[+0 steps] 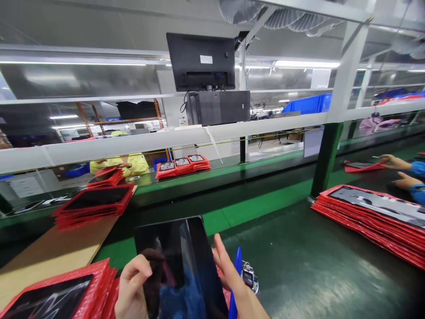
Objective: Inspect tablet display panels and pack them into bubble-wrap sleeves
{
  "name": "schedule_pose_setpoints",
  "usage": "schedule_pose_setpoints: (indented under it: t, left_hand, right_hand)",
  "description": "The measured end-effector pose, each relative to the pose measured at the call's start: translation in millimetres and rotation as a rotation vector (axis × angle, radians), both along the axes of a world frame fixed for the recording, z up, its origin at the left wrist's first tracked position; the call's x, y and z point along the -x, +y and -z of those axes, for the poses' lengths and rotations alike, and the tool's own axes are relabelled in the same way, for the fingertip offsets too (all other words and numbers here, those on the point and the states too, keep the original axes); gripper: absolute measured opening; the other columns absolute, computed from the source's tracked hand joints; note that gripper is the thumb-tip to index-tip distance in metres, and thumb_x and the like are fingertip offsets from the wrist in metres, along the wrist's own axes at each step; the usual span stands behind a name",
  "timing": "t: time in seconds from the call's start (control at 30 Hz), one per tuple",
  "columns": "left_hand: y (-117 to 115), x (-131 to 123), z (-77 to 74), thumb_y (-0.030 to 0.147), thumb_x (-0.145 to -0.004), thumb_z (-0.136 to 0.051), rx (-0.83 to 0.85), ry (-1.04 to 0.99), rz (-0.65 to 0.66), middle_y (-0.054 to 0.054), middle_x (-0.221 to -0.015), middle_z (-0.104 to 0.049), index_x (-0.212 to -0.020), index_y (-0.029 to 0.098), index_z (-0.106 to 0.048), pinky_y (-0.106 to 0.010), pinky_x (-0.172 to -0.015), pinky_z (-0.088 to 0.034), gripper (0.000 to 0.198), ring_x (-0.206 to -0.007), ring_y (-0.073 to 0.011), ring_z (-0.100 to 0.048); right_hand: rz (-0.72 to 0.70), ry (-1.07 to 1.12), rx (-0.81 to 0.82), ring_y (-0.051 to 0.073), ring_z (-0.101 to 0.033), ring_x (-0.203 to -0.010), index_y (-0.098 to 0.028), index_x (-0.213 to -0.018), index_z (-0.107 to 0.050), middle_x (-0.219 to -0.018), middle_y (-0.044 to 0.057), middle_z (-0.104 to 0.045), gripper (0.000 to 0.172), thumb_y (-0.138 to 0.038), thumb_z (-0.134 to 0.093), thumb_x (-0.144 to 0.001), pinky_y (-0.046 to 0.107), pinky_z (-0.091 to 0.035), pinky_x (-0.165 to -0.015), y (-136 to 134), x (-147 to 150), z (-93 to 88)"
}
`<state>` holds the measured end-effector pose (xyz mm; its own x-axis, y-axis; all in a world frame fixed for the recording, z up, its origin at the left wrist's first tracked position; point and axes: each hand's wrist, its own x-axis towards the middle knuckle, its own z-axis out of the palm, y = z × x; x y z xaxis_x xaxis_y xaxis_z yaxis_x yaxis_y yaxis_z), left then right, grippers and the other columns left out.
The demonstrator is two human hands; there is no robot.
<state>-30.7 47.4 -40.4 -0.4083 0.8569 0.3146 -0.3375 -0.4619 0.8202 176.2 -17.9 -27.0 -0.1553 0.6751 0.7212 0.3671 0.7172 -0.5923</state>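
A glossy black screen panel (175, 266) is held tilted up in front of me, with reflections across its face. My left hand (133, 285) grips its left edge, the fingers curled in. Along the right edge lies my right hand (237, 283), its fingertips at the panel's side. A slim blue pen-like tool (236, 279) sticks up from this hand; how the fingers clasp it is partly hidden. Red bubble wrap shows behind the panel. Just right of my right hand, a digital watch (249, 275) with a metal band rests on the dark green bench (285, 266).
Red bubble-wrap pouches with panels are stacked at lower left (63, 292), far left (94, 201) and right (372, 208). A green post (327, 159) rises from the bench. A co-worker's hands (400, 170) are at right; another person in yellow (136, 164) works opposite.
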Motion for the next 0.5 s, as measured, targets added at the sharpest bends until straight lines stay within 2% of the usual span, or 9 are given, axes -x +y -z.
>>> schedule_pose_setpoints:
  t: [0.1, 0.17, 0.2, 0.27, 0.3, 0.37, 0.5]
  left_hand:
    - [2.3, 1.1, 2.3, 0.038, -0.045, -0.08, -0.08, 0.026, -0.008, -0.002, -0.063, -0.069, -0.043, 0.019, -0.058, -0.023, -0.055, -0.05, 0.029, -0.059, -0.0167, -0.062]
    - [3.4, 3.8, 6.6, 0.041, -0.048, -0.079, -0.142, 0.047, -0.019, -0.002, -0.063, -0.07, -0.042, 0.02, -0.059, -0.025, -0.056, -0.051, 0.03, -0.06, -0.0178, -0.063]
    - [4.3, 5.7, 9.4, 0.042, -0.049, -0.079, -0.175, 0.061, -0.026, -0.001, -0.062, -0.07, -0.042, 0.021, -0.059, -0.026, -0.056, -0.052, 0.029, -0.059, -0.0181, -0.063]
    - [6.5, 10.2, 15.3, 0.042, -0.047, -0.08, -0.247, 0.093, -0.041, -0.001, -0.058, -0.068, -0.04, 0.021, -0.06, -0.026, -0.054, -0.052, 0.029, -0.056, -0.018, -0.063]
    - [7.6, 12.5, 17.6, 0.042, -0.045, -0.08, -0.282, 0.11, -0.046, -0.001, -0.055, -0.067, -0.039, 0.021, -0.06, -0.026, -0.052, -0.051, 0.029, -0.053, -0.018, -0.063]
    - [9.2, 16.5, 20.1, 0.041, -0.046, -0.08, -0.33, 0.14, -0.049, -0.002, -0.053, -0.067, -0.039, 0.022, -0.061, -0.026, -0.048, -0.051, 0.028, -0.05, -0.0183, -0.063]
    - [8.4, 20.1, 15.9, 0.041, -0.049, -0.082, -0.367, 0.179, -0.043, -0.004, -0.057, -0.07, -0.041, 0.023, -0.063, -0.028, -0.044, -0.051, 0.027, -0.048, -0.0197, -0.064]
  right_hand:
    - [0.031, -0.062, -0.203, 0.024, -0.042, -0.131, -0.044, -0.147, -0.013, -0.141, -0.001, -0.051, 0.088, -0.011, -0.064, -0.084, 0.037, -0.047, -0.1, 8.1, -2.2, 10.4]
    - [0.04, -0.151, -0.35, 0.024, -0.031, -0.135, -0.042, -0.147, -0.017, -0.134, -0.003, -0.057, 0.079, -0.018, -0.063, -0.087, 0.043, -0.04, -0.104, 16.6, -6.0, 16.3]
    - [0.049, -0.215, -0.432, 0.024, -0.032, -0.135, -0.035, -0.148, -0.019, -0.13, 0.0, -0.061, 0.073, -0.022, -0.06, -0.09, 0.043, -0.04, -0.104, 21.6, -8.0, 19.3]
    - [0.086, -0.327, -0.567, 0.026, -0.043, -0.128, -0.021, -0.149, -0.022, -0.12, 0.008, -0.066, 0.066, -0.024, -0.055, -0.092, 0.039, -0.045, -0.099, 31.5, -11.3, 25.2]
    - [0.111, -0.358, -0.603, 0.028, -0.049, -0.123, -0.019, -0.148, -0.024, -0.116, 0.009, -0.068, 0.064, -0.022, -0.054, -0.092, 0.04, -0.048, -0.095, 35.6, -12.2, 27.7]
    - [0.139, -0.385, -0.631, 0.031, -0.056, -0.115, -0.023, -0.147, -0.03, -0.108, 0.007, -0.072, 0.063, -0.022, -0.057, -0.09, 0.044, -0.054, -0.088, 40.7, -12.6, 31.0]
    - [0.14, -0.316, -0.562, 0.032, -0.062, -0.107, -0.042, -0.139, -0.04, -0.098, 0.0, -0.077, 0.07, -0.022, -0.072, -0.08, 0.043, -0.062, -0.074, 39.2, -7.3, 33.5]
